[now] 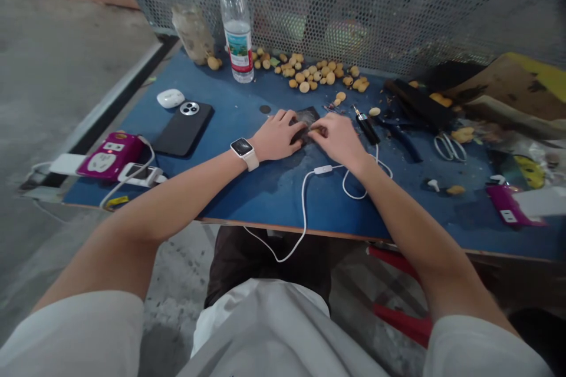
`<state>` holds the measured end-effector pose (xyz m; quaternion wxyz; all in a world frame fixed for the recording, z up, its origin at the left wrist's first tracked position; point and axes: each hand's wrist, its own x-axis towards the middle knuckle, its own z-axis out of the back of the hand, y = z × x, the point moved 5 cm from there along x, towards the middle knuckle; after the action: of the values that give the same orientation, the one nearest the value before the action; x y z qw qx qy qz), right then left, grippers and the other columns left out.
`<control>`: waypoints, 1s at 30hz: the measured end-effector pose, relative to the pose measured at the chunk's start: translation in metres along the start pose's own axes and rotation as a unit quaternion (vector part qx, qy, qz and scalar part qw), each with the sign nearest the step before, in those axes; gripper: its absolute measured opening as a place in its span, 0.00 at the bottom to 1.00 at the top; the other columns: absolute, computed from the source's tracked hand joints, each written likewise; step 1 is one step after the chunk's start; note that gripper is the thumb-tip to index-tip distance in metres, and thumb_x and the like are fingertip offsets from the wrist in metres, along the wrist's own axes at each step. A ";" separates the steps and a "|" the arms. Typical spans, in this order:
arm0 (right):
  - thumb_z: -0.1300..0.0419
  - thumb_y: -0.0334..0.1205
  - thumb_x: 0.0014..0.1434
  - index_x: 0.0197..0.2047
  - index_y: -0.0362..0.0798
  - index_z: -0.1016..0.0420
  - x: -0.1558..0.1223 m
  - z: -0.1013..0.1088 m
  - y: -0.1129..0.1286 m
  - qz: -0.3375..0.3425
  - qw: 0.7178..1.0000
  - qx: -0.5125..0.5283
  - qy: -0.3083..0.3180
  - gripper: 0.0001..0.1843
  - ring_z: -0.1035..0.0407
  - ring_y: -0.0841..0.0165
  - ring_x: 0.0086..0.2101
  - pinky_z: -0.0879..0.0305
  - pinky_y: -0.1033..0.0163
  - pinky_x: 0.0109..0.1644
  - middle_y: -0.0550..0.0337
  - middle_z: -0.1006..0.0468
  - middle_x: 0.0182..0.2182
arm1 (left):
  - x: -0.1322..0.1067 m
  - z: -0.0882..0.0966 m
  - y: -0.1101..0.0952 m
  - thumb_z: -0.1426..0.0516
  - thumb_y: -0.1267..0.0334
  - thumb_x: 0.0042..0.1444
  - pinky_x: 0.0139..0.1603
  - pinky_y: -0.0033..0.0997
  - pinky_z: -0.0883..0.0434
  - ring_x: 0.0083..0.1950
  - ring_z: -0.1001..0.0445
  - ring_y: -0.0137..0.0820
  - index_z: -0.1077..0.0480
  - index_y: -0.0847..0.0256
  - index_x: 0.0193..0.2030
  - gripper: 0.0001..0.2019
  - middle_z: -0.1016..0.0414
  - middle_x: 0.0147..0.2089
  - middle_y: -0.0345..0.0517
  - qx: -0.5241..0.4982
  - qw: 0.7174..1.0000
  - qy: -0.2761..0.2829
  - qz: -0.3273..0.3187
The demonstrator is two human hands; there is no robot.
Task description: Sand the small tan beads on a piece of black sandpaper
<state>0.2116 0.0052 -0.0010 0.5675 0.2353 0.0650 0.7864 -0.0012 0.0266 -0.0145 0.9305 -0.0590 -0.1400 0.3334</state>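
Note:
My left hand (279, 134) lies with its fingers spread on a dark grey sheet (312, 112), dusty on top and perhaps sandpaper. Beside it, my right hand (339, 136) is pinched on a small tan piece (315, 130), low over the sheet or touching it. Fingers partly hide that piece, so its exact kind is not clear. Just right of this hand lies a black pen-shaped rotary tool (366, 128) with a metal tip. Its white cable (304, 194) has an inline switch (323, 169) and hangs over the front edge.
Many round tan pieces (327, 75) lie along the perforated screen (354, 12), near a plastic bottle (239, 50) and a jar (193, 35). Leftward are a phone (186, 129), white earbud case (170, 98) and purple power strip (110, 156). Pliers (404, 138) and scissors (448, 147) lie right.

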 end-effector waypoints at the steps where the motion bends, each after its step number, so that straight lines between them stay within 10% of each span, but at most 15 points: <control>1: 0.28 0.47 0.82 0.53 0.54 0.02 -0.001 -0.001 0.002 0.004 1.000 0.001 0.008 0.11 0.15 0.42 0.50 0.17 0.33 0.65 0.42 0.09 0.50 | 0.000 0.000 0.000 0.43 0.55 0.84 0.80 0.72 0.21 0.82 0.25 0.68 0.18 0.61 0.84 0.29 0.22 0.83 0.74 0.003 1.000 0.003 0.000; 30: 0.26 0.54 0.84 0.52 0.56 0.02 -0.005 0.009 -0.024 -0.002 1.000 -0.010 0.024 0.14 0.15 0.44 0.49 0.17 0.35 0.62 0.44 0.11 0.46 | 0.000 -0.001 0.003 0.41 0.53 0.85 0.82 0.73 0.22 0.83 0.26 0.69 0.21 0.60 0.89 0.32 0.23 0.84 0.74 -0.004 1.000 0.002 0.001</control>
<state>0.2373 0.0075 -0.0029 0.5698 0.2105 0.0718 0.7911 -0.0032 0.0290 -0.0161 0.9301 -0.0635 -0.1395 0.3337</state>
